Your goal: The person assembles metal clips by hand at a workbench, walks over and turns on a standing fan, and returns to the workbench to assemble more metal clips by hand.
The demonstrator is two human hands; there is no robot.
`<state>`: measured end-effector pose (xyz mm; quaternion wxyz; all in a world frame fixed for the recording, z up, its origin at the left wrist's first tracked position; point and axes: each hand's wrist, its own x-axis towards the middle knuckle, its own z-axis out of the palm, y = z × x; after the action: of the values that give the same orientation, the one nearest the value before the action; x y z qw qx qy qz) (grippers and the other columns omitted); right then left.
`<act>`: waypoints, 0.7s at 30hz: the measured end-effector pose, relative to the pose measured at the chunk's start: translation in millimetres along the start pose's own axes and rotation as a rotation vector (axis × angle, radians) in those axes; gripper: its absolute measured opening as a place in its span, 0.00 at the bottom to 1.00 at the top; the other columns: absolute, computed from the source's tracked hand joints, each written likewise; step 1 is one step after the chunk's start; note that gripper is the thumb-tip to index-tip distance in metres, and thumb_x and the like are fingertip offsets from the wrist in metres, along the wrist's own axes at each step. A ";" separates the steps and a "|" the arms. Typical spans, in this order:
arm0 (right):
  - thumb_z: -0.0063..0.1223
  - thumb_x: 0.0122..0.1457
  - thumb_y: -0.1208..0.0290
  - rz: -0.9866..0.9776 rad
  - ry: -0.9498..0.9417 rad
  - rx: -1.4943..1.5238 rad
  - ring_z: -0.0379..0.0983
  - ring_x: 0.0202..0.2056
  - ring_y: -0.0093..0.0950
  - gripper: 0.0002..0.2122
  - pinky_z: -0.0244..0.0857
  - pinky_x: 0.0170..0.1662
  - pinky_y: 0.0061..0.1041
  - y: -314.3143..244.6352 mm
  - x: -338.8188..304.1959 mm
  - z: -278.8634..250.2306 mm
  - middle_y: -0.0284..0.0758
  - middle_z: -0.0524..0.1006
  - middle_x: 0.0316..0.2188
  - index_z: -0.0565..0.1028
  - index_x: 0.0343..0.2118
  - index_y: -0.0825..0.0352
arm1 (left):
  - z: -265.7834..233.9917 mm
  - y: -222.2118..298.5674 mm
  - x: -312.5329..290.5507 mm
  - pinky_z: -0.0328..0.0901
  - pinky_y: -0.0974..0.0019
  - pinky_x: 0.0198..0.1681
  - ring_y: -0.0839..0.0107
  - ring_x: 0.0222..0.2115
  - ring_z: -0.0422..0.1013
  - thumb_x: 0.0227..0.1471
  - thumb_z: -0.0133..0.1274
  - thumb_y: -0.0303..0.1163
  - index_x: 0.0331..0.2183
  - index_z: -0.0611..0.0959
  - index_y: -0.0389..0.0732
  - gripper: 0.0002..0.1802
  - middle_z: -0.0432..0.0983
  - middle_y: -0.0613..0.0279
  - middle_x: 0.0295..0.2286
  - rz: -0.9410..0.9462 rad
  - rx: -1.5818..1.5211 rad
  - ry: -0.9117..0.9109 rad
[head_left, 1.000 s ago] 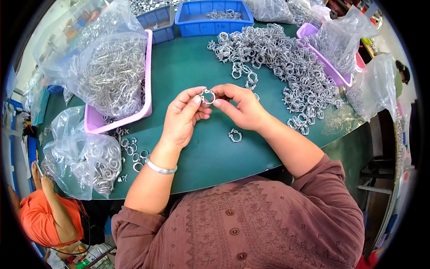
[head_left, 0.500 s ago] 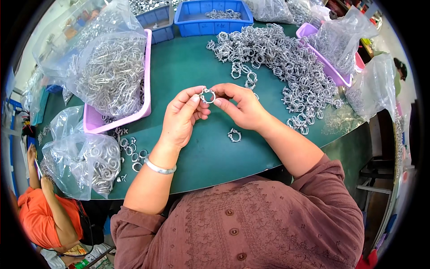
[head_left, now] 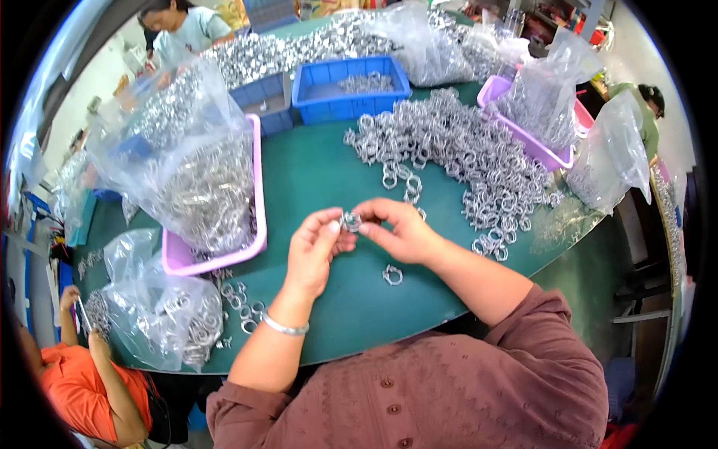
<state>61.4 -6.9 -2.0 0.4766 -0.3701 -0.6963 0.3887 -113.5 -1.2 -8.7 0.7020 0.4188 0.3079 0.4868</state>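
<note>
Both my hands meet over the green table around one small silvery metal ring (head_left: 350,221) with little knobs on it. My left hand (head_left: 313,251) pinches its left side between thumb and fingers. From the right, the thumb and forefinger of my right hand (head_left: 404,233) close on the same ring. The ring sits tilted, and fingertips cover part of it. Just below my right hand a single similar ring (head_left: 392,275) lies on the table. Beyond that hand spreads a large pile of silvery rings (head_left: 464,153), with a few trailing toward my fingers.
At left, a pink basket (head_left: 260,202) holds a clear bag of rings (head_left: 206,194). Nearer lie another bag (head_left: 168,325) and loose rings (head_left: 248,313). Behind stand a blue tray (head_left: 351,110) and a second pink basket (head_left: 557,159). A person in orange (head_left: 93,385) sits at left.
The ring has turned from nearly face-on to a tilted angle between my fingers. My head view has shifted, so the table sits lower and more of the far side shows.
</note>
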 end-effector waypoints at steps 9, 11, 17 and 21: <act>0.49 0.50 0.78 -0.109 0.008 -0.135 0.69 0.26 0.23 0.06 0.63 0.29 0.20 -4.5 -2.3 -2.8 0.34 0.72 0.25 0.72 0.33 0.68 | 1.7 1.0 -4.8 0.66 0.72 0.30 0.74 0.25 0.70 0.52 0.45 0.30 0.33 0.74 0.35 0.09 0.73 0.60 0.27 -0.023 0.164 -0.013; 0.49 0.50 0.78 -0.134 -0.010 -0.162 0.69 0.26 0.24 0.06 0.63 0.29 0.21 -3.6 -1.3 -3.3 0.34 0.72 0.25 0.72 0.32 0.67 | 1.3 0.8 -5.2 0.66 0.73 0.30 0.74 0.25 0.70 0.52 0.46 0.30 0.33 0.74 0.35 0.09 0.73 0.60 0.27 -0.004 0.257 -0.024; 0.51 0.48 0.80 -0.131 0.040 -0.065 0.68 0.27 0.21 0.10 0.62 0.30 0.19 -2.1 0.9 -1.3 0.33 0.71 0.27 0.71 0.36 0.69 | 3.4 -2.1 -1.4 0.64 0.75 0.31 0.78 0.27 0.67 0.50 0.47 0.26 0.37 0.74 0.33 0.11 0.73 0.63 0.30 0.133 0.228 -0.060; 0.51 0.48 0.81 -0.113 0.049 0.046 0.69 0.30 0.21 0.13 0.64 0.34 0.20 -3.1 1.2 0.2 0.34 0.73 0.30 0.69 0.39 0.72 | 2.5 -1.2 -2.5 0.63 0.77 0.33 0.79 0.30 0.66 0.49 0.48 0.23 0.44 0.71 0.34 0.18 0.71 0.65 0.32 0.212 0.217 -0.105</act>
<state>60.4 -7.2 1.1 0.5228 -0.3286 -0.6952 0.3679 -111.8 -4.4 -8.6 0.6123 0.5473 0.2757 0.4996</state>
